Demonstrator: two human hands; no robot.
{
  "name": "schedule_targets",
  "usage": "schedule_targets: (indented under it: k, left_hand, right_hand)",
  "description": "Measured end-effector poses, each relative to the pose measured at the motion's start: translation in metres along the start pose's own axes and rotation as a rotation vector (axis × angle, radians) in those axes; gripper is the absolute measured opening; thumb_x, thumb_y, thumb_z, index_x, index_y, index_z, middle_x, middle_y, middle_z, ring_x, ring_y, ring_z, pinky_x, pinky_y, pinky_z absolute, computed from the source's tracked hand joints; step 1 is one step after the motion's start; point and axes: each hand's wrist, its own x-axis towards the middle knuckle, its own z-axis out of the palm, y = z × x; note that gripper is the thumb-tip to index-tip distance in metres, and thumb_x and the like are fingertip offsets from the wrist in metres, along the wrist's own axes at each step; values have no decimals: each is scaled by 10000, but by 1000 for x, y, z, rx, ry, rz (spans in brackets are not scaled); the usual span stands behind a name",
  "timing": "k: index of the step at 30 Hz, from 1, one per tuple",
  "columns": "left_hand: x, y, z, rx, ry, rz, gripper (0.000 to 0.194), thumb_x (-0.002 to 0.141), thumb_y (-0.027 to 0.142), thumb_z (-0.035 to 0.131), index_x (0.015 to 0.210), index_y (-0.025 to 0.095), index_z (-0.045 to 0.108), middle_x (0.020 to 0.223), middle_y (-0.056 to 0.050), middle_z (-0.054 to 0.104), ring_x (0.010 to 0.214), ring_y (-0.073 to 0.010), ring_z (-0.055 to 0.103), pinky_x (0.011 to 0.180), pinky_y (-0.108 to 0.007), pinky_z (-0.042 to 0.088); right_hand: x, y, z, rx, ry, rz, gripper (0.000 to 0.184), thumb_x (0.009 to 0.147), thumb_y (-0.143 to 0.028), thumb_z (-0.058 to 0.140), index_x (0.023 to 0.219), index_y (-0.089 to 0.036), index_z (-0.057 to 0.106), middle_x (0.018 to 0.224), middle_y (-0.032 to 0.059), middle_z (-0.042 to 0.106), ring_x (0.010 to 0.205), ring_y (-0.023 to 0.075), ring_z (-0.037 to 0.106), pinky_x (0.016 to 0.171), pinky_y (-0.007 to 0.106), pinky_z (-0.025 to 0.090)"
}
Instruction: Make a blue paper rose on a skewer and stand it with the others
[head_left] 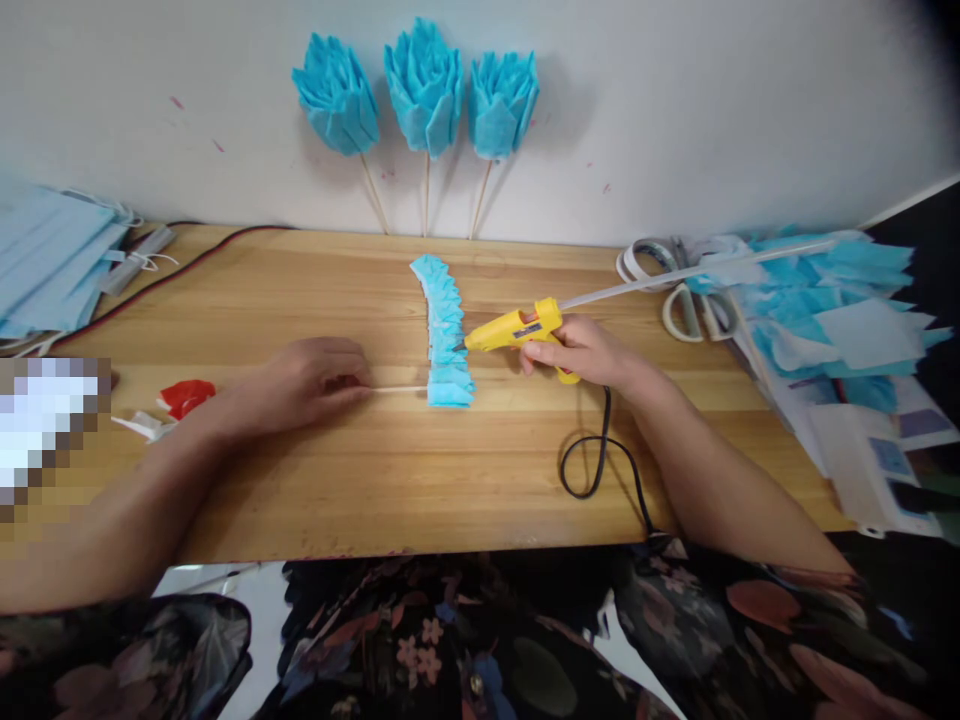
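Note:
My right hand [581,350] is closed round a yellow hot glue gun [517,328], its nozzle touching the edge of a strip of folded blue tissue petals [445,330] lying on the wooden table [375,480]. A clear glue stick juts out behind the gun. My left hand [311,380] pinches a thin wooden skewer [397,389] whose far end meets the bottom of the blue strip.
Three finished blue paper flowers [424,90] on sticks lean against the wall. Blue tissue scraps [825,290], tape rolls and scissors [690,300] lie right. The gun's black cord [600,450] loops near the front edge. A red scrap [187,395] and blue sheets [45,260] lie left.

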Motion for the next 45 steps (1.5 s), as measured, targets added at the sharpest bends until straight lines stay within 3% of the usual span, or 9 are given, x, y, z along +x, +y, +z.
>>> schedule_targets:
  k: [8, 16, 23, 33, 45]
  left_hand:
    - [0, 0, 1, 4, 2, -14, 327, 1040, 366, 487, 810, 178, 624, 817, -35, 618, 743, -160, 553, 685, -286, 404]
    - [-1, -2, 1, -34, 8, 13, 310, 1050, 350, 499, 847, 172, 649, 828, -36, 625, 751, -159, 571, 699, -285, 414]
    - [-3, -8, 2, -31, 14, 14, 269, 1006, 395, 598, 867, 172, 653, 793, -16, 608, 698, -141, 546, 644, -261, 399]
    - [-7, -14, 6, -7, 47, 34, 236, 1015, 347, 577, 865, 182, 653, 801, -10, 619, 715, -146, 558, 666, -271, 404]
    - [-13, -23, 10, 54, 106, -56, 229, 1052, 350, 535, 937, 196, 661, 882, -23, 676, 776, -155, 626, 717, -273, 443]
  right_hand:
    - [-7, 10, -10, 86, 9, 54, 511, 975, -629, 587, 796, -170, 719, 663, -1, 610, 562, 92, 484, 502, 246, 366]
    - [-2, 8, -5, 197, 37, 40, 562, 941, -665, 606, 769, -142, 717, 739, 51, 688, 602, 100, 510, 546, 256, 398]
    - [-1, 15, -1, 284, 146, 94, 612, 904, -716, 620, 748, -139, 751, 671, 42, 665, 552, 93, 493, 494, 248, 344]
    - [0, 16, -1, 302, 128, 77, 584, 918, -692, 624, 752, -146, 752, 647, 30, 656, 549, 93, 504, 491, 231, 358]
    - [0, 15, -1, 332, 119, 59, 587, 925, -685, 617, 766, -136, 753, 716, 53, 689, 580, 87, 519, 487, 221, 343]
